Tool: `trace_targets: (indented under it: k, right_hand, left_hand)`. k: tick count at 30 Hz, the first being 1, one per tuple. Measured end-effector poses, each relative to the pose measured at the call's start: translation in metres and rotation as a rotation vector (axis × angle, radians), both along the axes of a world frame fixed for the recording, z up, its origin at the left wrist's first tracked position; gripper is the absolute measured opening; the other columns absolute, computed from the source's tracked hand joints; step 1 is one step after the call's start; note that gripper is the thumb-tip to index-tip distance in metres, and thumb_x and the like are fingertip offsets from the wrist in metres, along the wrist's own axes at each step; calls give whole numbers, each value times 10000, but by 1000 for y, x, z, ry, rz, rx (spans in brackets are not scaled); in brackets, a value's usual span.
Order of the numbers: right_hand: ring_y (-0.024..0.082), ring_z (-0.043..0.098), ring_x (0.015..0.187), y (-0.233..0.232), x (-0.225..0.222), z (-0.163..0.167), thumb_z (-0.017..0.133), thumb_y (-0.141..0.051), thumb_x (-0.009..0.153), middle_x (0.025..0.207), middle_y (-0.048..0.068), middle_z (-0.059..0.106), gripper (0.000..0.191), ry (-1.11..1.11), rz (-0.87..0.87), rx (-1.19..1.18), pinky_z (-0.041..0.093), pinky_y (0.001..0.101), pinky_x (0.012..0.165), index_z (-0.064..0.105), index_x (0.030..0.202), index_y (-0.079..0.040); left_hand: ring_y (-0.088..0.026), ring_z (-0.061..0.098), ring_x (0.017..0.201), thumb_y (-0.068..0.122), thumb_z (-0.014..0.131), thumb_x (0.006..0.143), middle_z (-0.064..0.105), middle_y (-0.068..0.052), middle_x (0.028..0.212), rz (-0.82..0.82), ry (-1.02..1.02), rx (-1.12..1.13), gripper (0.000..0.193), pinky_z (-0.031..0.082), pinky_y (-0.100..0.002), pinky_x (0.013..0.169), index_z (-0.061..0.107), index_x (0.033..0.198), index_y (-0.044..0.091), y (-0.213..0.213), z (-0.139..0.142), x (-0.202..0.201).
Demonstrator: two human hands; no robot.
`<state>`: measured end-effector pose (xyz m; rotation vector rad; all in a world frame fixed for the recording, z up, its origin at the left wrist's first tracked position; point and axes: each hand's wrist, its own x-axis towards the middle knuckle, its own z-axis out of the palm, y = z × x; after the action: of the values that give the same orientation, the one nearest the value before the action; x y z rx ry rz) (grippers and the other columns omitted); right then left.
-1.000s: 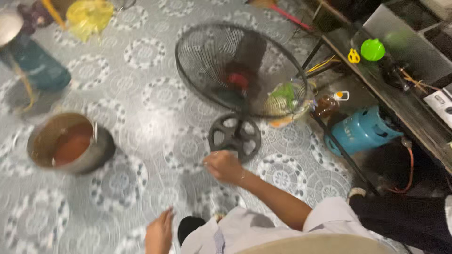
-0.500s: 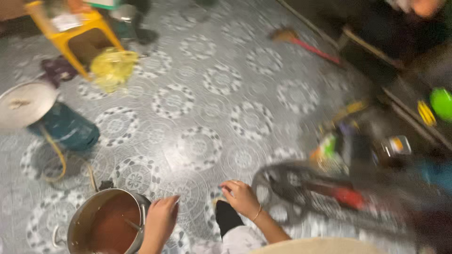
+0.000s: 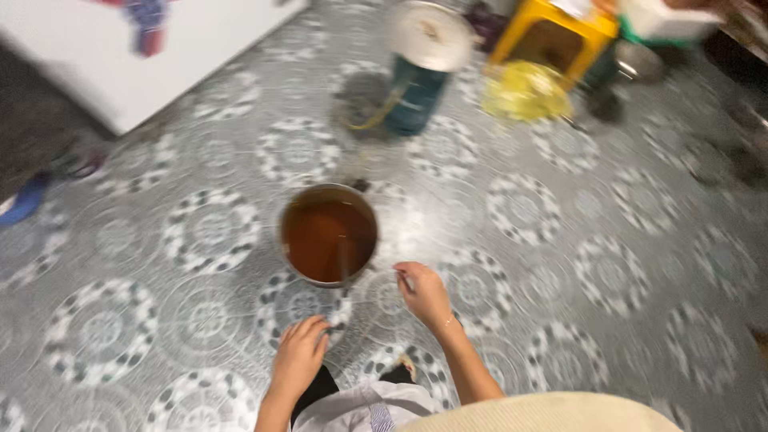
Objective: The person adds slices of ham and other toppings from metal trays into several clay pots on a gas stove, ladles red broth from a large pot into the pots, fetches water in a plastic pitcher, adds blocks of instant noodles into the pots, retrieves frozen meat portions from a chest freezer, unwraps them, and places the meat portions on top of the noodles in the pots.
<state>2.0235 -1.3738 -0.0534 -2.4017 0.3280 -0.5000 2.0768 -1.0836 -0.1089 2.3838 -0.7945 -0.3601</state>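
Note:
A round metal pot (image 3: 327, 233) filled with brown liquid stands on the patterned floor right in front of me, with a thin handle leaning inside it. My right hand (image 3: 424, 294) hovers just right of the pot's near rim, fingers loosely curled, perhaps pinching something thin; blur hides it. My left hand (image 3: 301, 354) is lower, near my knee, below the pot, fingers bent and holding nothing that I can see.
A teal gas cylinder (image 3: 416, 96) with a round metal lid (image 3: 430, 35) on top stands beyond the pot. A yellow stool (image 3: 560, 32) and yellow bag (image 3: 525, 90) are at the far right. A white board (image 3: 152, 56) lies far left.
My view has swung left, away from the fan grille, and the pot is now centred. Both hands have come nearer the pot's near rim.

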Motion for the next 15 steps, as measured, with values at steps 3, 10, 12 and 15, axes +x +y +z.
trace_targets:
  k: [3,10,12,15]
  right_hand:
    - [301,720,873,57,112,-3,689,-76,873,975,145,734,178,-1,215,114,567,388,733,725,1044,-41]
    - [340,693,855,184,284,4,692,-89,868,944,136,719,150,-38,329,-13,563,425,741,734,1011,-70]
    - [330,701,842,202,310,-3,692,-113,860,942,124,727,146,97,317,-8,563,424,743,742,994,-82]
    - [331,703,862,210,385,-24,689,-136,855,943,104,741,164,124,321,-26,565,424,749,744,1001,-84]
  left_hand:
    - [-286,596,1208,204,657,888,672,-48,1300,240,42,58,274,443,-435,1043,735,1144,144,82,-22,57]
    - [-302,609,1216,188,673,875,681,-68,1271,363,-115,-41,233,453,-440,1032,734,1088,115,206,-9,199]
    - [-305,605,1220,184,672,880,677,-66,1275,339,-102,-49,232,448,-445,1037,729,1092,107,217,7,242]
    - [-321,593,1224,189,673,901,664,-73,1297,298,-151,-104,208,443,-456,1056,731,1081,103,216,22,346]
